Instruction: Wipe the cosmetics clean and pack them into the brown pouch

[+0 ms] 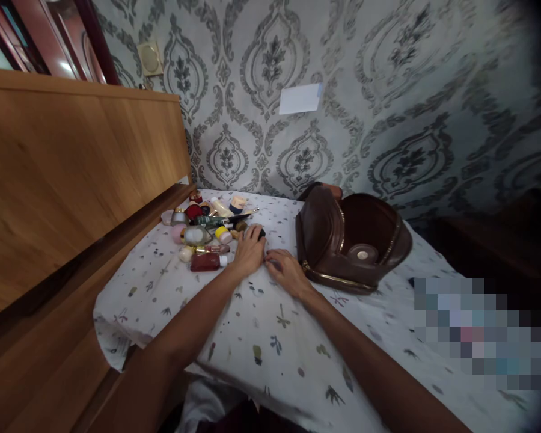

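My left hand (251,248) bends its fingers over a small black item (262,233) at the right end of a cluster of cosmetics; what it is I cannot make out. My right hand (287,272) rests just to the right, low over the cloth, its fingers loosely bent and apart with nothing visible in them. Close by my left hand lie a yellow-and-white jar (223,234), a bottle of red liquid with a white cap (206,261), a clear round bottle (195,234) and a dark green tube (208,221).
An unzipped brown leather bag (324,234) lies at the right, its mouth gaping. White printed cloth (270,337) covers the table. A wooden panel (81,138) borders the left, and a patterned wall (252,120) stands behind. A blurred-out patch (478,331) is at the right.
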{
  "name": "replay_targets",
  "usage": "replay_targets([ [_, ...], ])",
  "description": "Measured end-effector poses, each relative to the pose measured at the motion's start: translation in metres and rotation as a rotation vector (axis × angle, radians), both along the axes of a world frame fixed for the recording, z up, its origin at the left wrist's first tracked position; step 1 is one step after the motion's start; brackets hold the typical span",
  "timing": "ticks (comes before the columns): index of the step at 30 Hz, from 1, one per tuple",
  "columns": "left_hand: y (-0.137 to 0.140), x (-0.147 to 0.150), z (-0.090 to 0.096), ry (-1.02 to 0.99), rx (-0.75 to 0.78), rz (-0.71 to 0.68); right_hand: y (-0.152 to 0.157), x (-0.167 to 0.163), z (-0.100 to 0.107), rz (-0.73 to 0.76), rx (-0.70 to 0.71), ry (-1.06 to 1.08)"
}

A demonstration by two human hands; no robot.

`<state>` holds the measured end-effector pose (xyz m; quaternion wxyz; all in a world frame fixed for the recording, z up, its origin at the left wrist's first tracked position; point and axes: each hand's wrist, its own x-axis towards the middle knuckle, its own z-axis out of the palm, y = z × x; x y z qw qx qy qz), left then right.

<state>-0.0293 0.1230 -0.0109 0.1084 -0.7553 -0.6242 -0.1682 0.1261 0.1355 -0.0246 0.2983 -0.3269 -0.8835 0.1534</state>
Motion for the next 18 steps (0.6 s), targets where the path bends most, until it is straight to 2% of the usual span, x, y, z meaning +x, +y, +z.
replay_targets([
  [8,0.0005,0.0002,-0.0009,0.026,0.023,0.002,-0.0009,0.0003,-0.0001,-0.002,-0.029,0.018],
  [18,-0.0047,-0.0012,0.0031,-0.042,0.047,0.029,0.0016,0.0021,-0.0016,0.026,-0.025,0.017],
])
